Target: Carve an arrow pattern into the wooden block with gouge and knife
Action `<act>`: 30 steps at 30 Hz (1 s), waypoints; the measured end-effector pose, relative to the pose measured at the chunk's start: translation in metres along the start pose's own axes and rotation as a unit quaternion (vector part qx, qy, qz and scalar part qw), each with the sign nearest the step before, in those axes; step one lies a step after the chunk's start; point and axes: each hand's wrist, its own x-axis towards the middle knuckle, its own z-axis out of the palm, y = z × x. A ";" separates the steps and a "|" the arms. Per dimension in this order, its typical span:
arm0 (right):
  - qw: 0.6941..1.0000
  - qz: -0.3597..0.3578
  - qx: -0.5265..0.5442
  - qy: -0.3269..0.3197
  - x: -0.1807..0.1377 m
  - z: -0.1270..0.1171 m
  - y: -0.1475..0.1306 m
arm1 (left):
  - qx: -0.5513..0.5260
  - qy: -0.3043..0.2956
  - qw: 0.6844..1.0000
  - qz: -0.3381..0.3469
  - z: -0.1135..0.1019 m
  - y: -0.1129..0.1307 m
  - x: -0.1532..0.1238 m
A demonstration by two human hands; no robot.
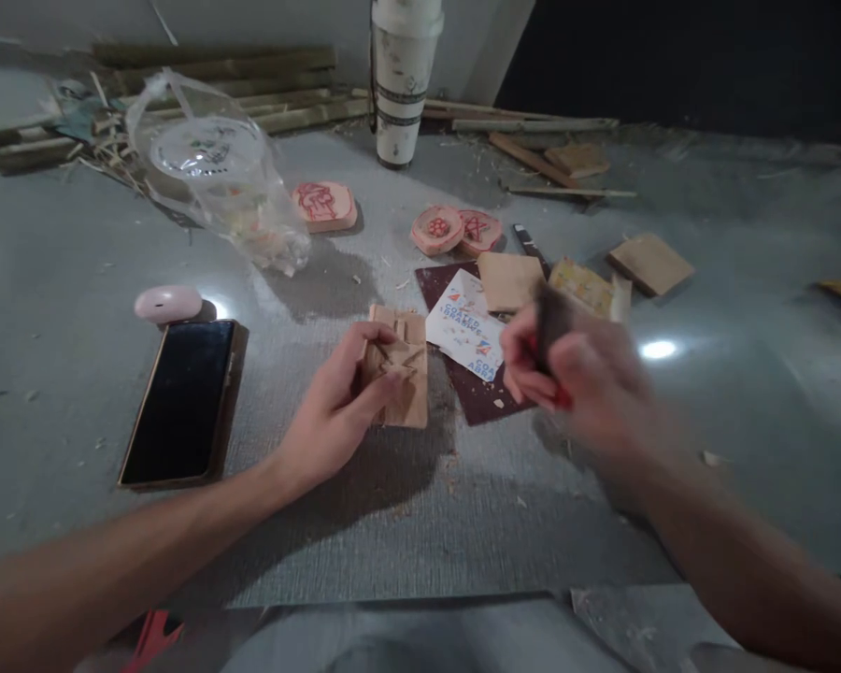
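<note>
My left hand (347,397) is closed around the left side of a small carved wooden block (410,402), thumb lying over its grooves. The block's face shows raised and cut lines. To the right, my right hand (592,374) is raised and smeared by motion. Its fingers wrap round a dark tool (552,327) with a red part low in the grip; its exact kind is too blurred to name. Between the hands lies sandpaper, one dark red-brown sheet (480,407) under a white-backed piece (463,327) printed with "coated abrasives".
Wood blanks (510,280) and several pink pieces with red drawings (326,206) lie beyond. A phone (182,402), a pink case (168,304) and a plastic bag (217,168) are left. A tumbler (403,84) stands at the back near wood strips (287,112). Shavings dot the table.
</note>
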 end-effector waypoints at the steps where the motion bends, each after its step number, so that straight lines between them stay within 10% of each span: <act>1: 0.998 -0.033 -0.056 -0.003 0.008 0.003 0.005 | -0.007 -0.002 1.000 -0.007 0.000 0.000 0.000; 11: 0.929 -0.060 -0.296 -0.212 -0.003 0.022 0.020 | 0.028 0.018 0.999 -0.008 -0.002 0.008 -0.002; 30: 0.915 -0.063 -0.355 -0.180 -0.010 0.024 0.013 | -0.008 0.027 0.999 -0.022 -0.003 0.006 -0.002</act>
